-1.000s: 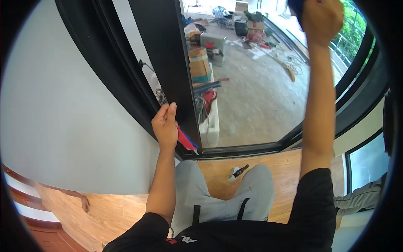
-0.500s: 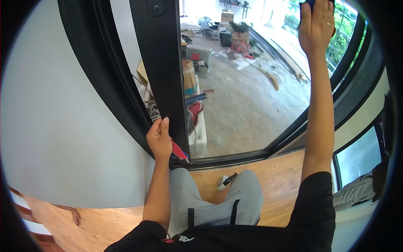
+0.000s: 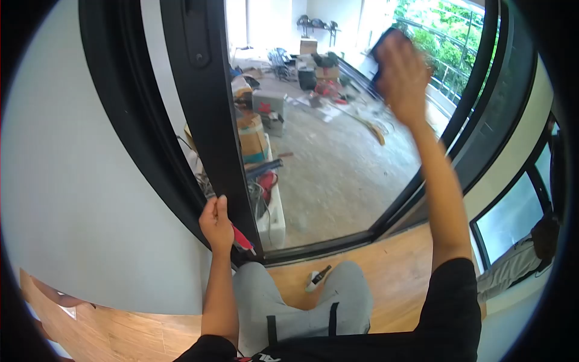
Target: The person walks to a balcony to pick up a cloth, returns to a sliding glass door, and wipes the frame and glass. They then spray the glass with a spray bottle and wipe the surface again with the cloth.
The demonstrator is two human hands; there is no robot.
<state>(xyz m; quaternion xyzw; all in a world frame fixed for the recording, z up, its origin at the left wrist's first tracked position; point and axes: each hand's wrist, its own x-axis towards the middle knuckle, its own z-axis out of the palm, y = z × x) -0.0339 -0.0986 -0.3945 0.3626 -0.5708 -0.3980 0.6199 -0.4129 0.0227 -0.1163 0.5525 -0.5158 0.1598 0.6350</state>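
My right hand (image 3: 405,84), blurred by motion, presses a dark blue cloth (image 3: 384,48) against the upper right of the glass pane (image 3: 325,193). Its fingers cover most of the cloth. Low on the left, my left hand (image 3: 217,224) is closed around a red tool (image 3: 243,237) that points down and right, with a pale tip; its exact kind is not clear. This hand is beside the black door frame (image 3: 208,120), its thumb pointing up.
Beyond the glass are cardboard boxes (image 3: 250,136), a grey case (image 3: 269,107) and scattered debris on a concrete floor. A white object with a dark bottle-like shape (image 3: 318,279) is on the wooden floor between my knees. Another person's leg (image 3: 509,268) shows at right.
My right hand has moved down and left across the glass with the cloth. My left hand keeps its hold on the red tool. The view has shifted slightly.
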